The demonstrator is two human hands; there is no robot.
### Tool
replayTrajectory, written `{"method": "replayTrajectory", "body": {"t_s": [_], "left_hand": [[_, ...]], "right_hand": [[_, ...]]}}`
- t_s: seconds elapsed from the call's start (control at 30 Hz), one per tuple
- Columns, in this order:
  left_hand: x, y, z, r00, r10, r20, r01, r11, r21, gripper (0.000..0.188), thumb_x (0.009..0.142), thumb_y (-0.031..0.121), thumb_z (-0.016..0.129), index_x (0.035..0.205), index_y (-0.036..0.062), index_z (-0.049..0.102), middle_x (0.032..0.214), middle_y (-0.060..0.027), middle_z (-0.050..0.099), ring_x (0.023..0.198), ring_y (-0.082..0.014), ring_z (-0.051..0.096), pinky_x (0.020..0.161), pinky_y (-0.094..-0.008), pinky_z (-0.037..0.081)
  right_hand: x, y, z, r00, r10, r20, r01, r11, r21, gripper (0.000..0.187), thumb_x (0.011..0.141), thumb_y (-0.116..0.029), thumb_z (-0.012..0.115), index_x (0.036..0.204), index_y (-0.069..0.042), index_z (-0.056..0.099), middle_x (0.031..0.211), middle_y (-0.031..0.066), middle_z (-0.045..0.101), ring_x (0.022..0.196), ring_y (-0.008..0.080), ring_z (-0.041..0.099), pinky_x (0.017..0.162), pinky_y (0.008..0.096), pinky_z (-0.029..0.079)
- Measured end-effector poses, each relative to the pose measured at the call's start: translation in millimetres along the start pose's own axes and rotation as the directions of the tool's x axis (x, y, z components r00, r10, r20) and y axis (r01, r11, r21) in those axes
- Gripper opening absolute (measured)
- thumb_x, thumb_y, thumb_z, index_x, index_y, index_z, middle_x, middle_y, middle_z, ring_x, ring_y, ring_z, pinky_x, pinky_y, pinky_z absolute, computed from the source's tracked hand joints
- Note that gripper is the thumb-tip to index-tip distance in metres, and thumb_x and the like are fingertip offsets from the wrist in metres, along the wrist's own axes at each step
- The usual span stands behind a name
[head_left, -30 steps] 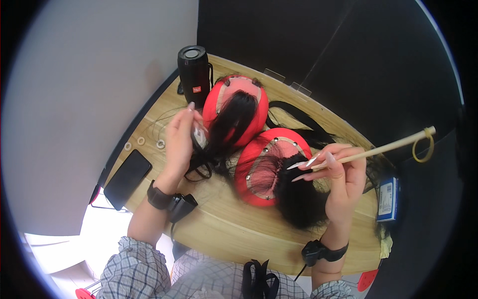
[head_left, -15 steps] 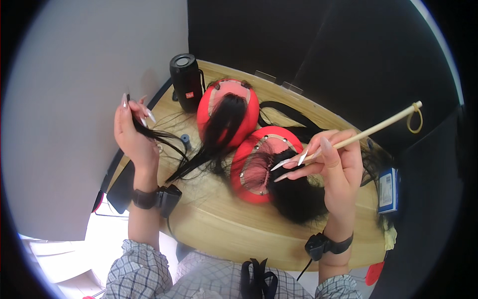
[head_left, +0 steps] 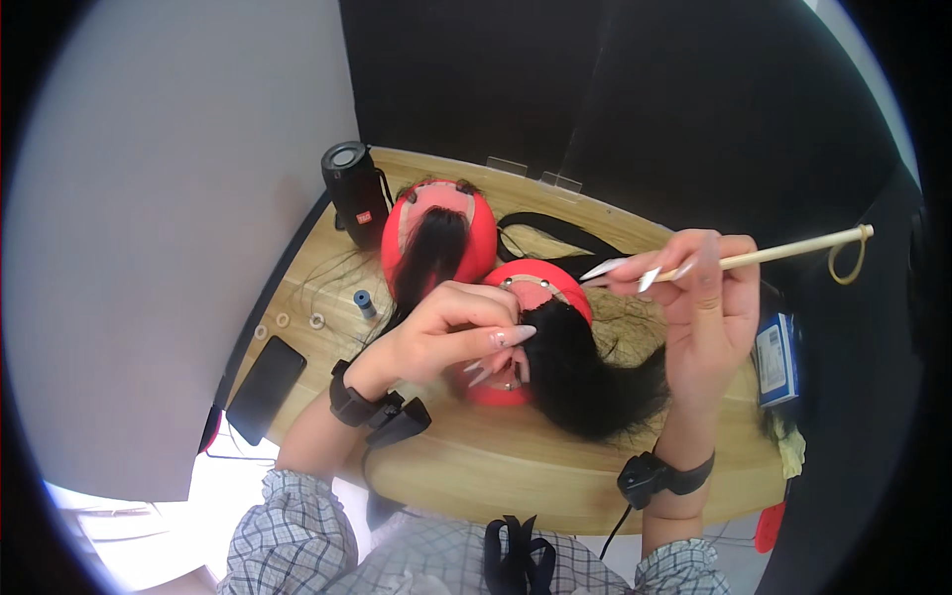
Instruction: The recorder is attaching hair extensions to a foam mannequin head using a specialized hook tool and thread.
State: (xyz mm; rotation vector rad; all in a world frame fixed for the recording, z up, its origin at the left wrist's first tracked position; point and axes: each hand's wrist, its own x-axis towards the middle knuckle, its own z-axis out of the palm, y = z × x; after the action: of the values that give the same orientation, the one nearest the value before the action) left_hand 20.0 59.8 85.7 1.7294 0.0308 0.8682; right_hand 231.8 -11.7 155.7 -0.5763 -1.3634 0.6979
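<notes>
Two red mannequin heads with black hair lie on a wooden table (head_left: pixel 466 466). The far head (head_left: pixel 474 236) sits beside a black cylinder. The near head (head_left: pixel 540 296) carries a thick mass of black hair (head_left: pixel 585 382) spreading toward me. My left hand (head_left: pixel 451 332) rests against the near head's front edge, its fingers pinching a thin strand of hair there. My right hand (head_left: pixel 709 307) hovers above the head's right side, gripping a long thin wooden stick (head_left: pixel 793 250) with a yellowish loop at its far end.
A black cylindrical speaker (head_left: pixel 354 188) stands at the table's back left. A black phone (head_left: pixel 266 387), three small white rings (head_left: pixel 288 322) and a small blue spool (head_left: pixel 364 300) lie on the left. A blue box (head_left: pixel 776 359) sits at the right edge. Dark wall behind.
My left hand came back from the far left, where it held a strand out, to the near head's front. My right hand with the stick lifted slightly and shifted right.
</notes>
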Motion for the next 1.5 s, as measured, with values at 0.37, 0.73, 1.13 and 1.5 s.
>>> {"method": "replayTrajectory", "body": {"t_s": [0.37,0.73,1.13,1.5], "left_hand": [[9,27,-6,0.989,-0.031,-0.146,0.065,0.969,0.236,0.024,0.094,0.008,0.055,0.073,-0.0040,0.060,0.070,-0.0040,0.053,0.064,-0.0103,0.049,0.059,-0.0265,0.040],[24,50,12,0.946,-0.187,-0.265,0.214,0.974,0.077,0.031,0.097,0.012,0.054,0.069,-0.0010,0.058,0.069,-0.0023,0.052,0.063,-0.0092,0.048,0.059,-0.0244,0.039],[35,63,16,0.975,-0.050,-0.215,0.151,0.861,0.486,0.026,0.096,0.013,0.055,0.074,-0.0011,0.059,0.069,-0.0031,0.051,0.065,-0.0119,0.046,0.060,-0.0273,0.038],[23,39,11,0.922,0.005,-0.388,0.093,0.968,0.234,0.024,0.097,0.011,0.048,0.079,-0.0027,0.057,0.072,0.0001,0.044,0.056,-0.0052,0.037,0.049,-0.0206,0.027]], "right_hand": [[-33,-2,-81,0.902,0.256,-0.347,-0.390,0.828,-0.404,0.013,0.090,-0.008,0.065,0.087,0.000,0.056,0.079,0.0084,0.065,0.072,0.0141,0.066,0.065,0.0250,0.054],[-58,11,-116,0.919,0.081,-0.386,-0.270,0.843,-0.465,0.009,0.093,-0.008,0.061,0.089,0.001,0.061,0.082,0.0078,0.067,0.070,0.0106,0.060,0.069,0.0230,0.047],[-52,16,-101,0.943,0.001,-0.334,-0.138,0.911,-0.388,0.012,0.094,-0.007,0.057,0.100,0.000,0.065,0.082,0.0056,0.065,0.071,0.0104,0.060,0.066,0.0232,0.050],[-40,47,17,0.931,0.295,0.217,-0.137,0.831,-0.540,0.021,0.083,-0.006,0.070,0.103,-0.001,0.069,0.088,0.0123,0.067,0.074,0.0194,0.064,0.067,0.0305,0.052]]}}
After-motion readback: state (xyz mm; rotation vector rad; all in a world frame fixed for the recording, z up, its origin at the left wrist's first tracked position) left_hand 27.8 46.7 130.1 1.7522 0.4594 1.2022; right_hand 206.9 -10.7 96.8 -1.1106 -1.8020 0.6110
